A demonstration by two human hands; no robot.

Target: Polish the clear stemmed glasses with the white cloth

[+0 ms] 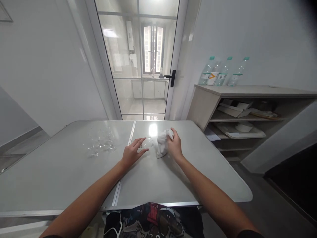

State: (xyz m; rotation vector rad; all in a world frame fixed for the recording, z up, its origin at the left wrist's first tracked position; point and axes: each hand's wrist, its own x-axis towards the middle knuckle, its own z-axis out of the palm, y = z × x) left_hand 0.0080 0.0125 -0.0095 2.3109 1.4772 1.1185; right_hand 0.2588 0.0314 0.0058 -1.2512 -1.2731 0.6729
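Note:
My left hand [133,152] rests on the grey table [74,172], thumb and fingers closed around a small clear glass object [148,143] lying just right of the table's centre seam. My right hand [174,145] grips a crumpled white cloth [161,146] and presses it against the right side of that clear object. Both forearms reach in from the near edge. The clear object is hard to make out against the glare on the table.
Several clear glass pieces [101,144] stand grouped on the table's left half. A glass door [141,66] is behind the table. To the right, a wooden shelf unit [223,99] carries three plastic bottles [224,72] on top and trays and papers inside.

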